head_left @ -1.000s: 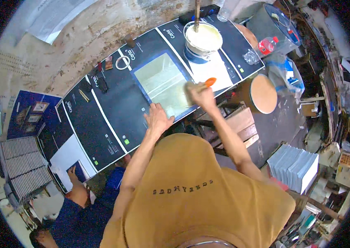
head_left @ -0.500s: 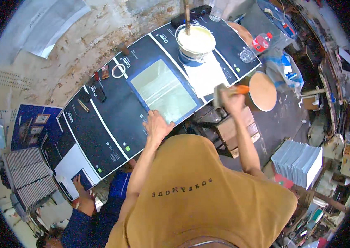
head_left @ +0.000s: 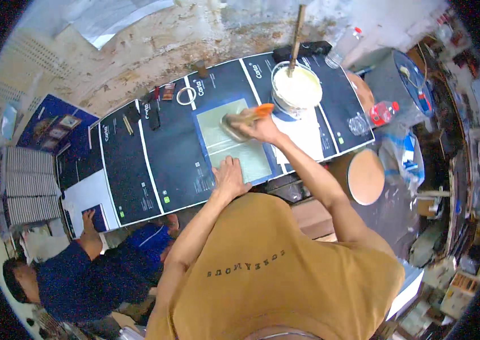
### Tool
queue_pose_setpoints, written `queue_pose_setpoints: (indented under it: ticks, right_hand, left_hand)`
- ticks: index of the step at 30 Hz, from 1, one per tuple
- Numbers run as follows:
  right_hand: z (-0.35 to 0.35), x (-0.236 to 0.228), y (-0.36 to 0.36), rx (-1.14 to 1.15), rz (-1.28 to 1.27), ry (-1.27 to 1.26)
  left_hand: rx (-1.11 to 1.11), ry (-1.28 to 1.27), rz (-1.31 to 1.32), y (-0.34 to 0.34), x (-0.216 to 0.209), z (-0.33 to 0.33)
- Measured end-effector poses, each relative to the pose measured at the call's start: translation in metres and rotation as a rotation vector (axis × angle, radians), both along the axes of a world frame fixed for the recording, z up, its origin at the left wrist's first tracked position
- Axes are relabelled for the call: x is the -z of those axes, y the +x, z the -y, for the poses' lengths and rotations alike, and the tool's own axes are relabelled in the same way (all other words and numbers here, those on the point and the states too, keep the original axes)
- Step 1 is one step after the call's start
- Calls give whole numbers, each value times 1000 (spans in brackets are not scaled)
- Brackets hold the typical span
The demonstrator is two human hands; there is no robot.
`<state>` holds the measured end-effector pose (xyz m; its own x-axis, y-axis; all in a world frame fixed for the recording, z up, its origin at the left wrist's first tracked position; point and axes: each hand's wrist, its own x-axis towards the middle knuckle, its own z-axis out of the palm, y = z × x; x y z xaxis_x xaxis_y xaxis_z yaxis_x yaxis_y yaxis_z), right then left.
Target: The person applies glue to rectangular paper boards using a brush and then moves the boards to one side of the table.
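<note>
A pale grey-green sheet with a blue border (head_left: pixel 251 162) lies on the black-covered table. Fingers spread, my left hand (head_left: pixel 230 180) rests on its near left edge. My right hand (head_left: pixel 263 129) is closed round the orange handle of a wide paintbrush (head_left: pixel 233 124), whose head is over the upper middle of the sheet, slightly blurred. Whether the bristles press on the surface is hard to see. To the right stands a bucket of cream-coloured paste (head_left: pixel 303 90), with a wooden stick (head_left: pixel 297 34) standing up in it. White paper (head_left: pixel 308 139) lies under the bucket.
A roll of tape (head_left: pixel 186 96) lies near the wall. Plastic bottles (head_left: pixel 383 113) stand and lie at the right, beside a large drum (head_left: pixel 401 85). A round-topped stool (head_left: pixel 366 177) is below the table. At the left end a co-worker (head_left: pixel 81 272) handles a dark blue cover (head_left: pixel 95 218).
My right hand has brought the brush left, from beyond the table's near edge to over the sheet. My left hand stays on the sheet's edge. The view has shifted.
</note>
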<state>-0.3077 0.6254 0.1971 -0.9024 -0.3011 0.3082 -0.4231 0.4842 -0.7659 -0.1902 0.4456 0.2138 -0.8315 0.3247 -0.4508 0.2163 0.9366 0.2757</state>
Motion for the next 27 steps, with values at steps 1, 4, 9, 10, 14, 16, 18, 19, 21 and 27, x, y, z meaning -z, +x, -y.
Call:
queue_pose_setpoints:
  ticks: [1, 4, 9, 10, 14, 16, 18, 19, 21, 27]
  right_hand:
    - [-2, 9, -16, 1, 27, 95]
    - [-49, 45, -104, 74, 107, 356]
    - [-69, 11, -185, 173, -201, 192]
    - [-51, 4, -181, -42, -120, 201]
    - [-7, -4, -162, -722, -45, 330]
    - [19, -1, -174, -648, 4, 444]
    - [30, 2, -217, -503, 2, 516]
    - [39, -3, -226, -459, -62, 452]
    - [51, -7, -232, -402, -380, 267]
    - [131, -28, -187, -823, -42, 680]
  left_hand:
    - [-29, -1, 24, 2, -1, 0]
    - [-59, 41, 8, 0, -2, -5]
    - [-150, 37, 29, 6, 15, -9]
    - [-188, 29, 33, 8, 21, -10]
    - [-229, -7, 51, 6, 16, -16]
    - [-233, -1, 66, 5, 13, -17]
    - [-218, 14, 64, 3, 10, -18]
    - [-229, 15, 61, 2, 8, -18]
    - [-248, 15, 54, 4, 3, -21]
    - [-303, -34, 84, 10, 11, -24]
